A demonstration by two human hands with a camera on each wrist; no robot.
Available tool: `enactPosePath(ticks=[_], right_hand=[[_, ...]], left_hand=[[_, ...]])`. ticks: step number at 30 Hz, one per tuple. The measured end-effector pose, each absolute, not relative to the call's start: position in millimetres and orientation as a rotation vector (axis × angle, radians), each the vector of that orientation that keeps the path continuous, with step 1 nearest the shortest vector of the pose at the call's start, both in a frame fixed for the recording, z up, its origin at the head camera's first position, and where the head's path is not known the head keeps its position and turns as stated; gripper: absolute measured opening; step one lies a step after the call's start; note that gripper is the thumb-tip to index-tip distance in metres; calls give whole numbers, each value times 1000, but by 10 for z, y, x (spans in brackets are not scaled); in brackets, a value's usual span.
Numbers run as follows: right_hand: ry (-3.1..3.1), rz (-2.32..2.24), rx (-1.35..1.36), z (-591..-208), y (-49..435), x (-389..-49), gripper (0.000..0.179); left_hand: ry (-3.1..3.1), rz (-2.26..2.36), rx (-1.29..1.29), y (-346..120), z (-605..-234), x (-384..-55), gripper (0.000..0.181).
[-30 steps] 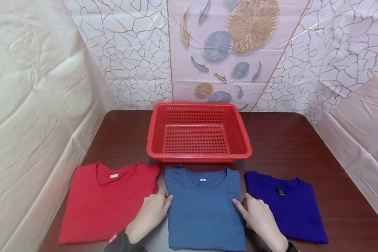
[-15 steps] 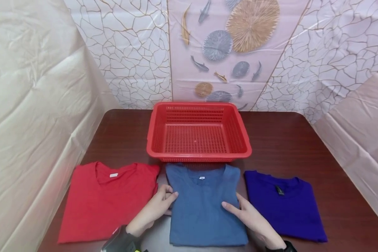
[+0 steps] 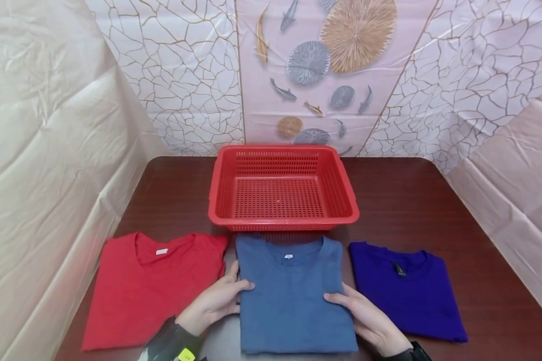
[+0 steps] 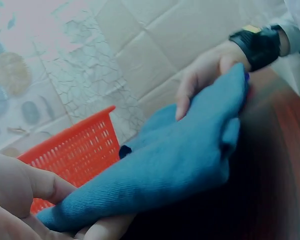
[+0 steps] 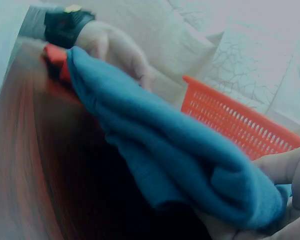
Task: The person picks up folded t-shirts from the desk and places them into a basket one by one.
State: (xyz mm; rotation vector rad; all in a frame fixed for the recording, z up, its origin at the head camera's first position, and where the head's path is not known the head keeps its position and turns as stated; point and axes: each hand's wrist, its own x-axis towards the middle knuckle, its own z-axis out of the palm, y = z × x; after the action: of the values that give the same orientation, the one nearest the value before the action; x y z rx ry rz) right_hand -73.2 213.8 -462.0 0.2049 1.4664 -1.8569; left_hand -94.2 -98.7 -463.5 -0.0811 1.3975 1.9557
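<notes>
A folded blue-grey T-shirt lies between my two hands in the head view, its collar toward the basket. My left hand grips its left side, thumb on top and fingers underneath. On the opposite side my right hand holds it the same way. Both wrist views show the folded shirt raised off the table, with its layered lower edge hanging between the hands. To the left a folded red T-shirt lies flat, and a folded dark-blue T-shirt lies at the right.
A red plastic basket with perforated walls stands behind the blue-grey shirt, nothing inside it. The dark brown table is enclosed by patterned and cream hangings at the back and sides.
Both hands have moved from touching the blue-grey T-shirt's side edges to gripping them, thumbs now on top. The shirt has come up off the table. Basket and other shirts stay put.
</notes>
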Motion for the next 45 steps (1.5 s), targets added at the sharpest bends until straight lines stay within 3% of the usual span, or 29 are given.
enactPosePath(ticks=[7, 14, 22, 34, 45], right_hand=[[1388, -1876, 203, -4392, 2193, -620, 81], [1442, -1871, 181, -3981, 2170, -550, 83], [1466, -1895, 130, -3538, 2122, -681, 82], [1532, -1974, 91, -3189, 2059, -1119, 76], [1483, -2052, 82, -3239, 2086, -1817, 62]], left_hand=[[1255, 2005, -36, -1089, -4450, -834, 89], [1257, 1996, 42, -1172, -4027, -795, 84], [1300, 2007, 121, -1244, -3582, -903, 77], [1291, 2013, 166, -1295, -3289, -1485, 69], [1399, 2022, 146, -1159, -3269, -2166, 57]])
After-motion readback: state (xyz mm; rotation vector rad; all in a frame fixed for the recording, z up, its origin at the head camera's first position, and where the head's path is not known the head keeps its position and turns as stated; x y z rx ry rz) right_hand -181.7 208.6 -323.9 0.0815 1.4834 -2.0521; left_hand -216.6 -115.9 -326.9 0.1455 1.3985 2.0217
